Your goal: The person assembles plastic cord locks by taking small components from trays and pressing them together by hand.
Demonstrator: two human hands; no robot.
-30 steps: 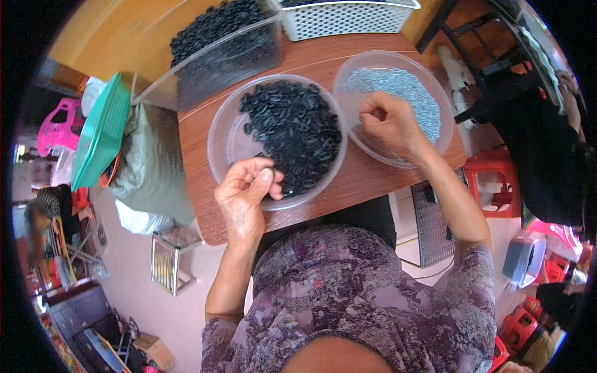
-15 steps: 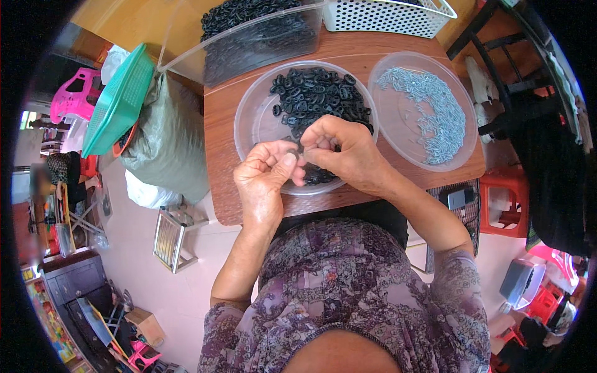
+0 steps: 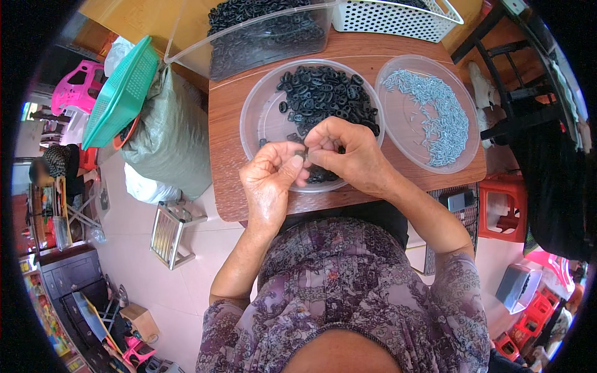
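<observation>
Over the near part of a round clear plastic tub [image 3: 252,118], my two hands meet fingertip to fingertip. My left hand [image 3: 271,176] is closed in a pinch on a small black plastic part [image 3: 301,153], mostly covered by the fingers. My right hand [image 3: 349,153] pinches right against it, thumb to forefinger; what sits in that pinch is too small to make out. A heap of black oval plastic parts [image 3: 320,96] fills much of the tub. To its right, a round clear lid [image 3: 404,140] bears many small silvery-blue screws [image 3: 444,127].
Behind the tub stand a clear bin [image 3: 267,50] of black parts and a white perforated basket [image 3: 398,22]. Left of the wooden table [image 3: 227,180] are a stuffed sack [image 3: 177,137], green baskets [image 3: 121,102] and a metal-framed stool [image 3: 174,233]. A red stool [image 3: 504,208] stands right.
The view has shifted slightly, so the table and tub appear a little further right. Both hands keep their pinch over the tub, fingertips still together.
</observation>
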